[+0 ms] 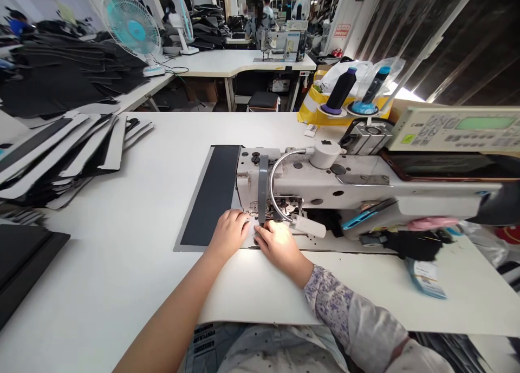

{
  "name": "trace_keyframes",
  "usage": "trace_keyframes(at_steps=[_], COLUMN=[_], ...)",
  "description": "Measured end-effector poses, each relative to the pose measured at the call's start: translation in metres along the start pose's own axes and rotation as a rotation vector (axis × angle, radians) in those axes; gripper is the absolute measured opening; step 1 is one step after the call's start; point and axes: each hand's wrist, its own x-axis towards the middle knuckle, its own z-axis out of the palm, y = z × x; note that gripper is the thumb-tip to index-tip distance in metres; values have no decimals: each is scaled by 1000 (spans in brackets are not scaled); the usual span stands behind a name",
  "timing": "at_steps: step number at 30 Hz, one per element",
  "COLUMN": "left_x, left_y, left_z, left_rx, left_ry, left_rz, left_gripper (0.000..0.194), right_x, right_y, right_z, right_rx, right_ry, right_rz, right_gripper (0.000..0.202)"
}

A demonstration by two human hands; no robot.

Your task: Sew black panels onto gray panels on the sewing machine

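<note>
Here at the sewing machine (309, 186), my left hand (231, 232) is down with fingers curled by the near right edge of the dark panel (211, 194), which lies flat at the machine's left end. And my right hand (280, 246), fingers bent, is in front of the machine's needle area, under the lamp (309, 226)! Whether either hand pinches anything, I can't tell. Two thread spools (342, 91) stand behind the machine.
</note>
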Motion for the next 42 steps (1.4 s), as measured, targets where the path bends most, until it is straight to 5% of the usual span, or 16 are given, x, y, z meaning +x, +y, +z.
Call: trace_keyframes(at_steps=[7, 15, 17, 20, 23, 25, 27, 31, 34, 42], left_x=[11, 12, 12, 5, -7, -14, -18, -20, -22, -16], left_y=[-4, 2, 2, 2, 6, 13, 23, 35, 30, 14], left_z=[6, 6, 4, -2, -11, -16, -19, -18, -10, 8], left_rx=[60, 103, 123, 118, 87, 73, 67, 98, 96, -3], left_ry=[9, 10, -1, -24, -61, -113, -179, -157, -74, -94], left_rz=[-19, -45, -45, -17, 13, 48, 122, 204, 203, 176], left_gripper=[16, 18, 18, 20, 24, 31, 40, 38, 30, 28], right_x=[7, 3, 2, -3, -10, -13, -15, -15, -15, -15], right_y=[-4, 0, -1, -6, -9, -7, -3, -4, -10, -16], right_z=[-1, 6, 6, 2, -7, -11, -15, -22, -28, -31], right_rx=[-52, 43, 216, 740, 1270, 1387, 1295, 983, 908, 699], right_ry=[-60, 110, 161, 130, -142, -349, -476, -524, -541, -483], right_rz=[64, 6, 49, 322, 587, 609, 557, 451, 455, 401], right_gripper=[40, 32, 28, 34, 44, 36, 22, 29, 28, 28])
